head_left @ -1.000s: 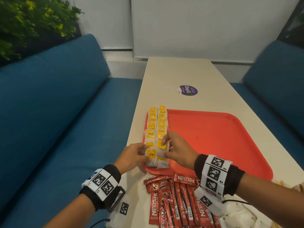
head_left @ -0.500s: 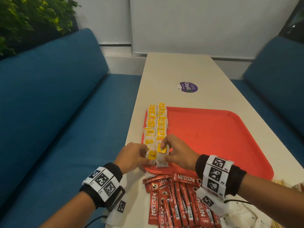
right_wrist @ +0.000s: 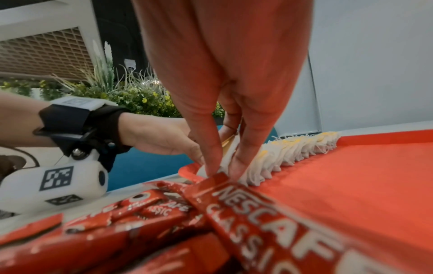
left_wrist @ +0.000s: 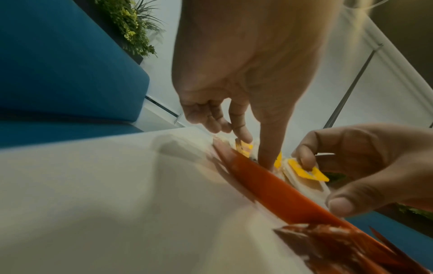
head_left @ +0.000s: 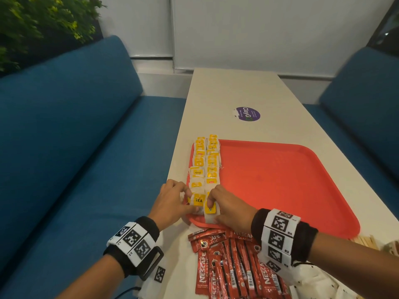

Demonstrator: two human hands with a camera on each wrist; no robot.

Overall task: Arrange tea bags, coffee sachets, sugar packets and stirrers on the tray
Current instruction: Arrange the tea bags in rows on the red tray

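Left hand (head_left: 170,201), right hand (head_left: 228,207) pinching nearest white yellow-tagged paper tea bags (head_left: 206,169), two rows along left edge of flat red plastic tray (head_left: 280,180).

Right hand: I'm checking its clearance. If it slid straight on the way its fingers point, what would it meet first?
Probably the next tea bags in its row, just beyond the right hand.

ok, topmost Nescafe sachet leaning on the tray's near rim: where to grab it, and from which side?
Pinch the Nescafe sachet across its narrow width near the middle, from above and the near side. It is a long flat stick lying on the sachet pile, its far end on the tray rim under the right hand, so that end is blocked.
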